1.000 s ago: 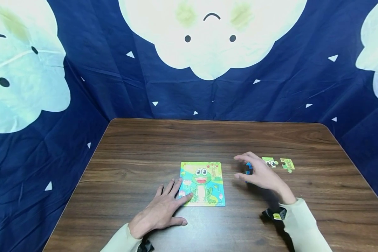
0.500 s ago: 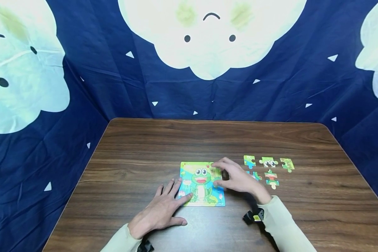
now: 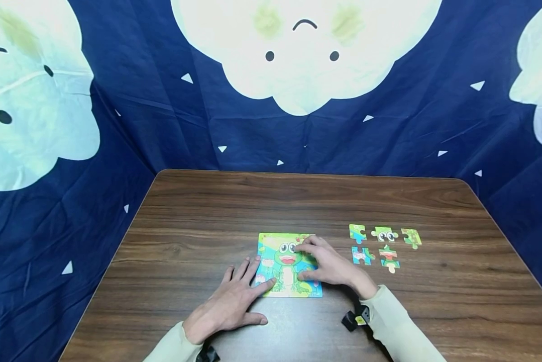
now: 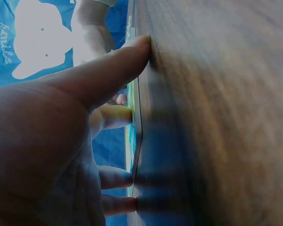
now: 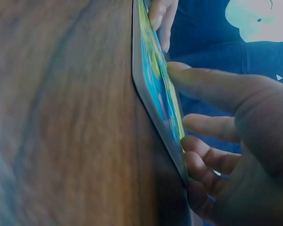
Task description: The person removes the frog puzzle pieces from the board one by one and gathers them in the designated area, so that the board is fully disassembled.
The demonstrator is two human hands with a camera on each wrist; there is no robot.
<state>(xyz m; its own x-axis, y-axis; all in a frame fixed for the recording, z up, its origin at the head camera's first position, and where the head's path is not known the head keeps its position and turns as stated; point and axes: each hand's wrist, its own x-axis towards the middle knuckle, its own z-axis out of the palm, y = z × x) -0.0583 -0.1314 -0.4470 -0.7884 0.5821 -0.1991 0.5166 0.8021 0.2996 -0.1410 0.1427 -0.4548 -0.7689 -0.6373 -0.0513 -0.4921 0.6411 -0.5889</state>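
A square frog puzzle board (image 3: 288, 259) lies on the table in the head view. My left hand (image 3: 234, 299) rests spread at its left edge, fingertips on the board and thumb on the tabletop. In the left wrist view its fingers (image 4: 115, 178) reach the board's edge. My right hand (image 3: 329, 264) is over the board's right part, hiding some of the picture. In the right wrist view its thumb (image 5: 203, 80) and bent fingers (image 5: 210, 127) touch the board's surface, spread apart, with no loose piece showing between them.
Several loose puzzle pieces lie in two rows right of the board: a frog-eyes piece (image 3: 385, 235), a frog-mouth piece (image 3: 390, 259), a corner piece (image 3: 411, 237) and others. The wooden table (image 3: 185, 216) meets a blue cloud-print curtain (image 3: 252, 136) behind.
My right hand has moved left from the loose pieces onto the board, uncovering pieces it had hidden. My left hand has stayed in place.
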